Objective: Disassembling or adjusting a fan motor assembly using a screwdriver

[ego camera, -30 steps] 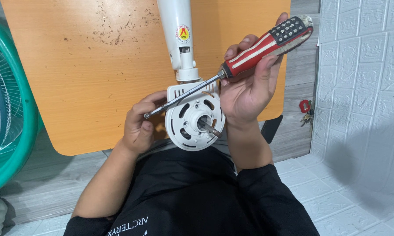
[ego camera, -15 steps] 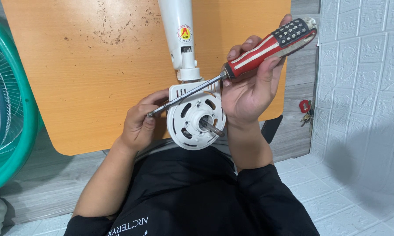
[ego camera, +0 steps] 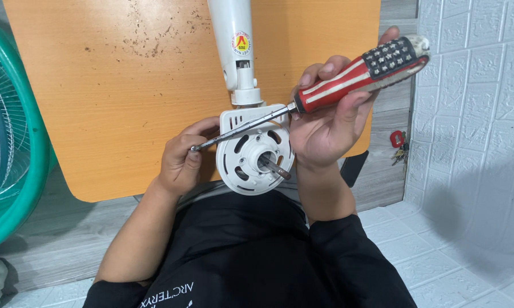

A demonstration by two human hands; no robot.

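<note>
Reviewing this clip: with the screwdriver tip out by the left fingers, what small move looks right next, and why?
Probably seat the tip. The right hand grips the red screwdriver by its handle, and its tip rests at the left hand beside the white motor housing, seemingly not engaged in a screw.

An orange wooden tabletop [ego camera: 97,102] spreads behind the grip, a green fan guard [ego camera: 17,142] far to its left, white embossed wall [ego camera: 474,114] to its right, grey plank floor [ego camera: 45,251] beneath.
</note>
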